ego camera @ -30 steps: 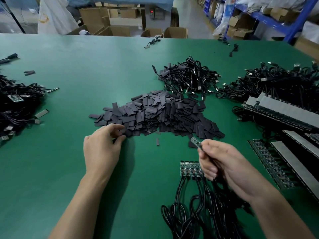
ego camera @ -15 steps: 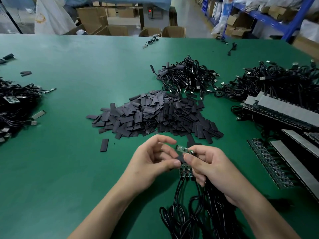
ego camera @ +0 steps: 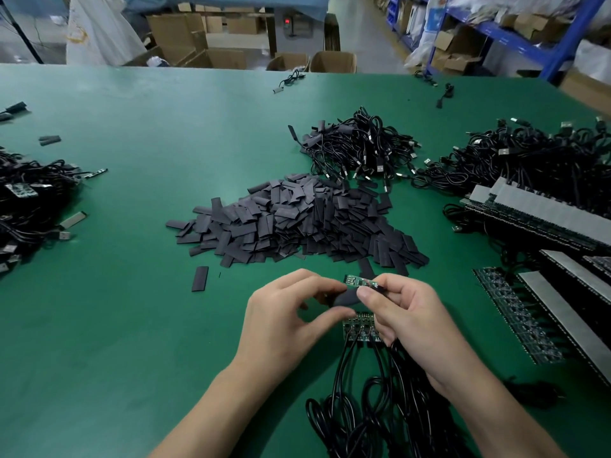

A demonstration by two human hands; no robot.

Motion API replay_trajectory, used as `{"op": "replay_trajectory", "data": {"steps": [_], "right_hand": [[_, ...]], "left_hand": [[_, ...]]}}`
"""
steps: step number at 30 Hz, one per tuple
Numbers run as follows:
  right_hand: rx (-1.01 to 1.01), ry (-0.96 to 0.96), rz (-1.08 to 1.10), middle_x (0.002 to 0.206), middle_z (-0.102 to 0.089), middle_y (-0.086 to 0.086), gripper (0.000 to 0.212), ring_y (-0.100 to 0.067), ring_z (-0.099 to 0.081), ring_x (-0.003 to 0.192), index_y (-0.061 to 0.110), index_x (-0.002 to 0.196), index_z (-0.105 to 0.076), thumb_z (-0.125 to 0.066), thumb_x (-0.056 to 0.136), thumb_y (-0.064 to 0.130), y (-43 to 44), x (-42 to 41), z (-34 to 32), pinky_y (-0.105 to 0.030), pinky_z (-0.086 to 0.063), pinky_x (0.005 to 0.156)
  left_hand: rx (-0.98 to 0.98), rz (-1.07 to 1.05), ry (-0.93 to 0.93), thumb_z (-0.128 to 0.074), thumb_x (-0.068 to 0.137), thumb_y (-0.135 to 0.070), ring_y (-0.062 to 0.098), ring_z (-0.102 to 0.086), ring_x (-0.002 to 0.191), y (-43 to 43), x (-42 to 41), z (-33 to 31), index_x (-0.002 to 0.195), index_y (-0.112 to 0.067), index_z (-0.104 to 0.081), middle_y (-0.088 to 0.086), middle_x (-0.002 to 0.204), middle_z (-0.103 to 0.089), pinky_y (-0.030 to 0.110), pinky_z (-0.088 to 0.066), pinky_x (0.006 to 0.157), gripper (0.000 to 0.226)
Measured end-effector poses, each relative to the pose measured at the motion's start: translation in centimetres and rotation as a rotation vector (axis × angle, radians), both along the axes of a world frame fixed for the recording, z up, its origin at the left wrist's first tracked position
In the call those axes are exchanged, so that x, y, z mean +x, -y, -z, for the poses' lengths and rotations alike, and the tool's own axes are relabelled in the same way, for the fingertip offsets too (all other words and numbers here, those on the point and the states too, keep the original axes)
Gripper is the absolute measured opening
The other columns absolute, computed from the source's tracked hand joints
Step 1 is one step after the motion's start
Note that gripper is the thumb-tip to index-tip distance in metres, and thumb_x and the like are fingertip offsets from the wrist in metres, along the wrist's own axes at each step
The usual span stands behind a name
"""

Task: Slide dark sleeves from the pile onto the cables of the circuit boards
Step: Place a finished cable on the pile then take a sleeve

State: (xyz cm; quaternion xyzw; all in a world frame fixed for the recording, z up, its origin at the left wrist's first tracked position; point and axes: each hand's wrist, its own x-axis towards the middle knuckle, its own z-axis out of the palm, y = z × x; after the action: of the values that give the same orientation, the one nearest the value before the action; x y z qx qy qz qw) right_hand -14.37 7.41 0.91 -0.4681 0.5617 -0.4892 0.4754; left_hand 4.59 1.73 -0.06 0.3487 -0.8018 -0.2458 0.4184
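Note:
A big pile of flat dark sleeves [ego camera: 297, 223] lies in the middle of the green table [ego camera: 132, 325]. My right hand [ego camera: 410, 322] pinches a small green circuit board [ego camera: 360, 281] above the table, its black cable running down under my palm. My left hand [ego camera: 284, 322] pinches one dark sleeve [ego camera: 344, 297] between thumb and fingers, just below the board's free end. Beneath both hands a row of joined circuit boards [ego camera: 358, 327] lies flat, with black cables [ego camera: 370, 411] trailing toward me.
One stray sleeve [ego camera: 200, 278] lies left of my hands. Tangles of black USB cables sit at the back [ego camera: 360, 147], far right [ego camera: 529, 153] and far left [ego camera: 26, 200]. Strips of boards with grey backing [ego camera: 545, 213] are stacked on the right.
My left hand took a sleeve at the pile's left edge and carried it over to my right hand. The right hand lifted its board slightly; sleeve and board now meet.

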Motion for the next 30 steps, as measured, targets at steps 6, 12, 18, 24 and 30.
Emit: {"op": "replay_trajectory", "data": {"steps": [6, 12, 18, 24, 30], "right_hand": [[0.009, 0.017, -0.079, 0.053, -0.045, 0.009, 0.020, -0.011, -0.035, 0.049, 0.025, 0.080, -0.070, -0.068, 0.099, 0.030, -0.1, -0.1, -0.1, -0.029, -0.034, 0.054], [-0.032, 0.042, -0.084, 0.057, -0.035, 0.002, 0.037, -0.014, -0.039, 0.051, 0.024, 0.085, -0.072, -0.053, 0.099, 0.052, 0.1, -0.9, -0.3, -0.023, -0.044, 0.056], [-0.055, -0.115, -0.054, 0.054, -0.034, 0.005, 0.040, -0.016, -0.036, 0.052, 0.021, 0.078, -0.068, -0.052, 0.091, 0.055, 0.0, -1.5, -0.5, -0.026, -0.040, 0.053], [-0.060, -0.229, -0.041, 0.053, -0.035, 0.003, 0.043, -0.020, -0.034, 0.052, 0.021, 0.079, -0.068, -0.052, 0.088, 0.059, -0.3, -1.2, -0.7, -0.048, -0.034, 0.054], [-0.039, -0.366, -0.022, 0.052, -0.034, 0.004, 0.043, -0.021, -0.032, 0.052, 0.025, 0.077, -0.069, -0.050, 0.087, 0.063, -0.3, -1.1, -0.7, -0.052, -0.033, 0.052]], "left_hand": [[-0.108, -0.016, 0.037, -0.078, 0.088, -0.043, 0.004, -0.069, 0.083, 0.2, 0.0, 0.0, 0.099, -0.026, -0.081, -0.016, 0.092, -0.074, 0.032, -0.057, 0.071, 0.021], [-0.016, -0.006, -0.072, -0.080, 0.085, -0.038, 0.004, -0.072, 0.088, 0.5, 0.4, -0.1, 0.099, -0.023, -0.082, -0.017, 0.095, -0.076, 0.034, -0.058, 0.070, 0.021], [0.019, -0.007, -0.089, -0.082, 0.083, -0.029, 0.005, -0.073, 0.089, 0.7, 0.6, 0.1, 0.097, -0.023, -0.083, -0.018, 0.096, -0.077, 0.034, -0.058, 0.070, 0.015], [0.002, -0.008, -0.059, -0.079, 0.086, -0.039, 0.002, -0.072, 0.091, 0.7, 0.7, 0.3, 0.097, -0.025, -0.083, -0.020, 0.097, -0.076, 0.034, -0.058, 0.071, 0.018], [-0.097, -0.039, 0.049, -0.076, 0.088, -0.043, -0.004, -0.070, 0.090, 0.8, 0.7, 0.1, 0.098, -0.027, -0.082, -0.021, 0.097, -0.075, 0.027, -0.059, 0.076, 0.020]]}}
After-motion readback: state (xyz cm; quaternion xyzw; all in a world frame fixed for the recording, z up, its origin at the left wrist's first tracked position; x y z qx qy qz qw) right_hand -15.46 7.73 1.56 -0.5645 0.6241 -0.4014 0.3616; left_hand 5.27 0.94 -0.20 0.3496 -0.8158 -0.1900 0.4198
